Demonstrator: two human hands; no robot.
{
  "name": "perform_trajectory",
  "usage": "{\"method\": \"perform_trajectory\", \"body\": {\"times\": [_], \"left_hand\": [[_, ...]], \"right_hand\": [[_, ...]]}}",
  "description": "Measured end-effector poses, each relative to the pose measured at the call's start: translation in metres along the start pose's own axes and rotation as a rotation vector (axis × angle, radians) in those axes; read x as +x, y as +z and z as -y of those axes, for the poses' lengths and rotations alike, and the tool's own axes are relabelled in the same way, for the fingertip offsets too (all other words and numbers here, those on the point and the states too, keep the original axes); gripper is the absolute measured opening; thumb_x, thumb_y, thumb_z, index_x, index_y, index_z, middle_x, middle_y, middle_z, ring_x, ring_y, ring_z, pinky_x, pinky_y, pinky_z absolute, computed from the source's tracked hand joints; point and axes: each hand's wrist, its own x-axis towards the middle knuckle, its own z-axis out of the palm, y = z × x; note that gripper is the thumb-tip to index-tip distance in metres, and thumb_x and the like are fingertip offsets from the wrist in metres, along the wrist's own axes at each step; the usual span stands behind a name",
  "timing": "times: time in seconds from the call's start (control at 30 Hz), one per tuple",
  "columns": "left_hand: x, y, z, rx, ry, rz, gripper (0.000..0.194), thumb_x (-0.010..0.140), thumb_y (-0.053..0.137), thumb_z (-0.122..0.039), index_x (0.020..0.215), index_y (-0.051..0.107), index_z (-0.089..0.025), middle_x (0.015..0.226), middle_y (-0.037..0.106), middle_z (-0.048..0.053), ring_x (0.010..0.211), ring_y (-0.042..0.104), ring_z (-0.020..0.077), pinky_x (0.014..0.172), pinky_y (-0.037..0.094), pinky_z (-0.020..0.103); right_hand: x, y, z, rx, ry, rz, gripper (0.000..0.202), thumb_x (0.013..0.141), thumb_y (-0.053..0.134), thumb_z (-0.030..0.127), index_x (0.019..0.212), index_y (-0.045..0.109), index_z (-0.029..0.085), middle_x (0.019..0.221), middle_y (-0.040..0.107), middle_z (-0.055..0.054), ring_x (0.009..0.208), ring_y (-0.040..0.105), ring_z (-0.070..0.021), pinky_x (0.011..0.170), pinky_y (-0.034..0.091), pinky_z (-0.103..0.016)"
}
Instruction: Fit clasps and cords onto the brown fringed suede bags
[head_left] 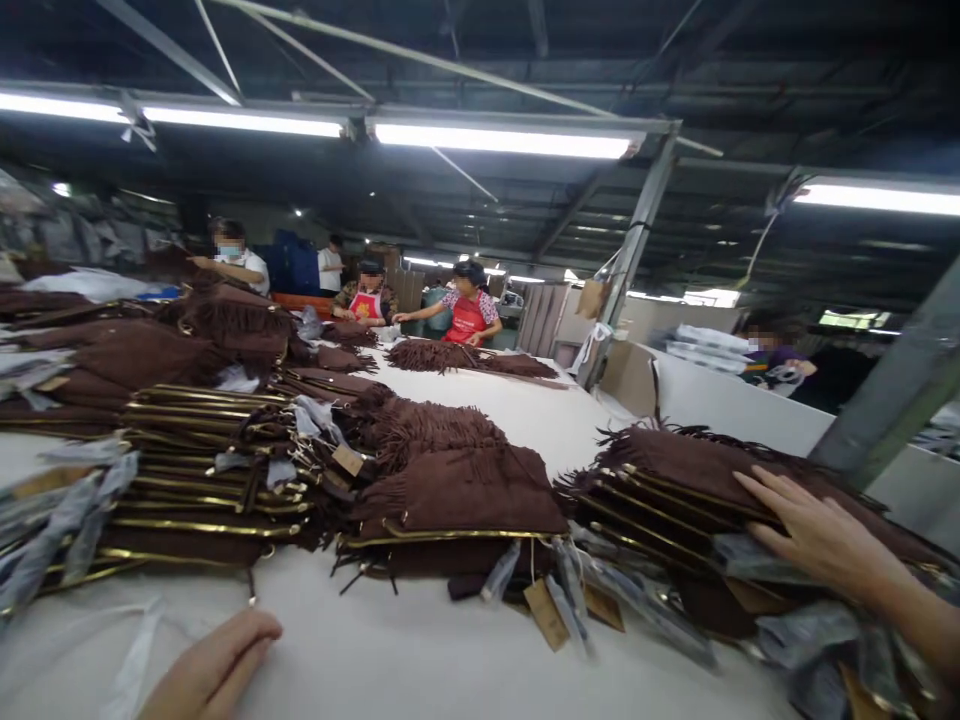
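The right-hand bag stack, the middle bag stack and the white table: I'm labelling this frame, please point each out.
right-hand bag stack point(675, 470): head view, top brown flap.
middle bag stack point(465, 490): head view, top bag's face.
white table point(390, 650): head view, bare near surface.

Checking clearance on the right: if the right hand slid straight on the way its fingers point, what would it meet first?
The right hand already lies on the right stack of brown fringed bags; going on, probably that stack's fringe.

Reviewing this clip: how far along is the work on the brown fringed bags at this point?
Done: stacks of brown fringed bags with gold zips lie piled on the white table. In hand: the right hand rests flat on the right-hand stack; the left hand lies on the table, holding nothing. Left: cannot tell; more bags lie beside co-workers.
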Motion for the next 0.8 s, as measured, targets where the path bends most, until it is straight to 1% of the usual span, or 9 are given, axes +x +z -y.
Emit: {"method": "perform_trajectory", "body": {"times": [0.1, 0.2, 0.27, 0.37, 0.47, 0.57, 0.67, 0.73, 0.8], "left_hand": [[0.033, 0.020, -0.060, 0.056, 0.194, 0.006, 0.025, 0.091, 0.047, -0.035, 0.091, 0.070, -0.026, 0.095, 0.074, 0.004, 0.089, 0.069, 0.0214, 0.081, 0.057, 0.027], [0.077, 0.064, -0.124, 0.151, 0.408, 0.016, 0.030, 0.089, 0.045, -0.014, 0.111, 0.064, -0.021, 0.118, 0.067, 0.009, 0.113, 0.060, 0.0256, 0.099, 0.049, 0.041], [0.104, 0.093, -0.154, 0.271, 0.458, 0.028, 0.041, 0.083, 0.051, -0.006, 0.122, 0.058, -0.017, 0.131, 0.059, 0.013, 0.125, 0.050, 0.0310, 0.107, 0.039, 0.051], [0.132, 0.114, -0.173, 0.406, 0.462, 0.127, 0.028, 0.085, 0.048, -0.002, 0.106, 0.062, -0.014, 0.122, 0.063, 0.014, 0.118, 0.055, 0.0311, 0.099, 0.044, 0.048], [0.137, 0.100, -0.167, 0.441, 0.452, 0.176, 0.022, 0.090, 0.042, -0.004, 0.091, 0.060, -0.017, 0.095, 0.068, 0.008, 0.093, 0.062, 0.0250, 0.080, 0.047, 0.037], [0.125, 0.070, -0.154, 0.411, 0.470, 0.136, 0.019, 0.092, 0.042, -0.008, 0.086, 0.057, -0.019, 0.088, 0.066, 0.005, 0.085, 0.061, 0.0218, 0.076, 0.044, 0.032], [0.112, 0.042, -0.141, 0.322, 0.418, 0.129, 0.017, 0.092, 0.042, -0.011, 0.090, 0.057, -0.020, 0.090, 0.066, 0.004, 0.086, 0.061, 0.0206, 0.077, 0.043, 0.031], [0.108, 0.028, -0.134, 0.229, 0.345, 0.116, 0.016, 0.093, 0.043, -0.014, 0.096, 0.057, -0.020, 0.094, 0.067, 0.003, 0.089, 0.061, 0.0202, 0.079, 0.044, 0.031], [0.103, 0.017, -0.130, 0.170, 0.310, 0.101, 0.016, 0.093, 0.043, -0.016, 0.096, 0.057, -0.020, 0.095, 0.067, 0.004, 0.092, 0.062, 0.0205, 0.083, 0.045, 0.032]], "right_hand": [[0.019, -0.039, 0.041, -0.005, -0.060, 0.009, 0.043, 0.083, 0.049, 0.034, 0.115, 0.070, 0.015, 0.133, 0.058, -0.024, 0.126, 0.050, -0.0386, 0.098, 0.038, -0.056], [0.038, -0.070, 0.121, 0.198, -0.052, 0.016, 0.041, 0.088, 0.040, 0.029, 0.116, 0.066, 0.014, 0.123, 0.065, -0.018, 0.115, 0.060, -0.0299, 0.102, 0.042, -0.049], [0.042, -0.073, 0.177, 0.410, 0.034, 0.175, 0.040, 0.092, 0.035, 0.028, 0.117, 0.064, 0.020, 0.116, 0.070, -0.012, 0.104, 0.066, -0.0247, 0.095, 0.049, -0.043], [0.040, -0.055, 0.239, 0.737, 0.225, 0.310, 0.042, 0.092, 0.034, 0.031, 0.117, 0.064, 0.016, 0.115, 0.071, -0.013, 0.108, 0.065, -0.0252, 0.098, 0.047, -0.042], [0.039, -0.039, 0.269, 0.849, 0.288, 0.340, 0.046, 0.089, 0.035, 0.031, 0.122, 0.062, 0.012, 0.113, 0.071, -0.014, 0.107, 0.066, -0.0245, 0.095, 0.050, -0.039], [0.033, -0.042, 0.284, 0.951, 0.297, 0.388, 0.056, 0.085, 0.040, 0.025, 0.139, 0.047, 0.011, 0.117, 0.068, -0.013, 0.098, 0.068, -0.0219, 0.091, 0.053, -0.038], [0.017, -0.059, 0.299, 1.090, 0.132, 0.442, 0.065, 0.079, 0.042, 0.015, 0.144, 0.041, 0.016, 0.120, 0.065, -0.010, 0.095, 0.066, -0.0188, 0.090, 0.052, -0.036], [0.003, -0.071, 0.313, 1.091, -0.040, 0.397, 0.066, 0.077, 0.046, 0.011, 0.142, 0.042, 0.017, 0.124, 0.061, -0.010, 0.108, 0.060, -0.0201, 0.098, 0.047, -0.035], [-0.009, -0.079, 0.328, 0.966, -0.115, 0.320, 0.062, 0.077, 0.052, 0.010, 0.138, 0.047, 0.016, 0.122, 0.060, -0.011, 0.113, 0.055, -0.0233, 0.099, 0.044, -0.036]]}}
